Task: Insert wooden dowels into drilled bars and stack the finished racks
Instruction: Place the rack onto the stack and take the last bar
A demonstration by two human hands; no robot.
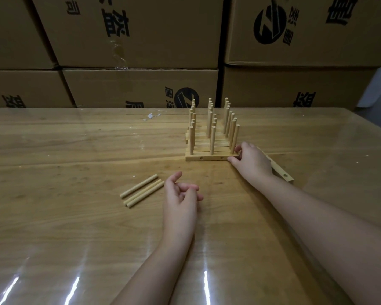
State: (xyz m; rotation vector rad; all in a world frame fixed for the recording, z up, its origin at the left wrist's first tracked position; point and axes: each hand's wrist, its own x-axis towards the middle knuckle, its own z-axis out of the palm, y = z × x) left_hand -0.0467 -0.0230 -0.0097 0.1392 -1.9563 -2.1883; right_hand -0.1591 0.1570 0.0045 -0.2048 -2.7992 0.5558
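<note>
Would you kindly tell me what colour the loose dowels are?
The loose dowels are pale natural wood; head view.

Glossy wooden table (pixel 75 227); stacked cardboard boxes (pixel 139 40) behind; dim light.

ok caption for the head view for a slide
Right hand holds the front rack by its end; left hand idle beside three loose dowels.

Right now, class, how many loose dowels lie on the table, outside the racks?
3. They lie side by side on the table, just left of the left hand: far dowel, middle dowel, near dowel. None seems hidden.
</note>
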